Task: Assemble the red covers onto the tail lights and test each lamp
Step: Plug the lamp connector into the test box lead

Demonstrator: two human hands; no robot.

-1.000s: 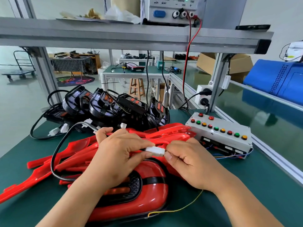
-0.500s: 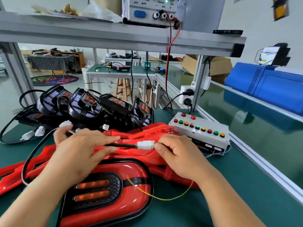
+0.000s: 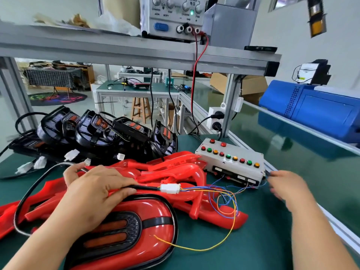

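A tail light with its red cover (image 3: 150, 228) fitted lies on the green mat in front of me. Its black cable (image 3: 29, 193) loops left and ends in a white connector (image 3: 169, 189) joined to thin coloured wires running to the white test box (image 3: 231, 162) with its row of coloured buttons. My left hand (image 3: 95, 193) grips the cable just left of the connector. My right hand (image 3: 286, 187), blurred, hovers by the box's right end with fingers loosely extended, holding nothing. Loose red covers (image 3: 175, 172) are piled behind, and bare black tail lights (image 3: 93, 129) beyond them.
A power supply (image 3: 173, 16) sits on the overhead shelf, with red and black leads dropping to the bench. A socket block (image 3: 216, 117) is fixed to the frame post. A blue machine (image 3: 311, 108) stands at the right. The bench's aluminium edge runs along the right.
My right hand has let go of the white connector and moved right to the test box's end. The connector now hangs joined to the coloured wires. My view has shifted left and up.
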